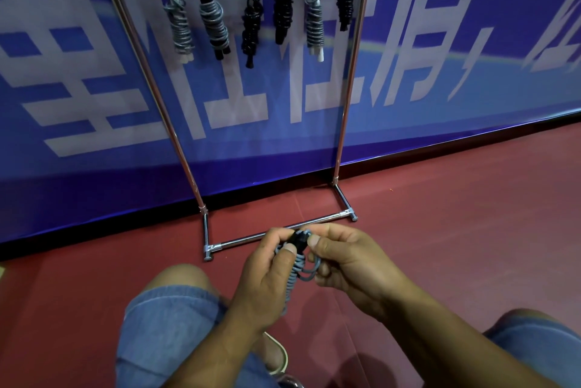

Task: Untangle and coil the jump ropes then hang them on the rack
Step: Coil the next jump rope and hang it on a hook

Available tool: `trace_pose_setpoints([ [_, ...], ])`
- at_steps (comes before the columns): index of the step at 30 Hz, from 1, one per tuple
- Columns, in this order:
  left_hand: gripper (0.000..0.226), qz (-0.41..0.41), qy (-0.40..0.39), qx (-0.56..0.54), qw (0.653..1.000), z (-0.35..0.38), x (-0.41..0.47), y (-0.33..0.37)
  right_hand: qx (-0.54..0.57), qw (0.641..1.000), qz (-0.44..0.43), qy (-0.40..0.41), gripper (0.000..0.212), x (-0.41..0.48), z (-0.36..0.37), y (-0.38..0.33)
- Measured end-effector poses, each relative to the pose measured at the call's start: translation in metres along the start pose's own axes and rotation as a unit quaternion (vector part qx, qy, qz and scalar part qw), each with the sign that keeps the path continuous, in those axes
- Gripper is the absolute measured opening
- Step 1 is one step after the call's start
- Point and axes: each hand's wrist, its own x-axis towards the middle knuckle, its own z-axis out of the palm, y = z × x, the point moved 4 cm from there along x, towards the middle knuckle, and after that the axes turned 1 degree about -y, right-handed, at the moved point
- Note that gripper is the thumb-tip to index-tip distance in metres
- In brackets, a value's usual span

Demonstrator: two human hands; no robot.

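A grey jump rope (297, 265) with black handles is wound into a tight bundle between my hands, low in the middle of the view. My left hand (267, 274) grips the coiled bundle, thumb pressed near the black handle ends. My right hand (345, 258) pinches the top of the bundle, with a loose grey loop hanging under its fingers. The chrome rack (276, 232) stands just beyond my hands. Several coiled ropes hang from its top, among them a grey one (180, 23), a black one (283, 4) and a grey one with white handles (314, 23).
A blue banner wall (440, 42) with large white characters rises right behind the rack. The floor (456, 199) is dark red. My knees in denim shorts (169, 324) are at the bottom, with a shoe (278, 353) below my left arm.
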Motion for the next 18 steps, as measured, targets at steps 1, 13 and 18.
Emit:
trace_pose_setpoints([
  [1,0.031,-0.003,-0.002,0.001,1.0,0.0,0.001,-0.001,0.003,1.0,0.0,0.005,0.015,-0.001,-0.001,0.0],
  [13,0.027,0.036,0.015,0.132,0.991,0.006,0.003,0.008,-0.002,0.992,-0.098,0.076,0.005,-0.004,-0.004,0.004],
  [18,0.033,0.046,0.059,0.141,0.987,0.011,-0.001,0.008,-0.074,0.978,-0.16,0.111,0.013,-0.005,-0.004,0.002],
])
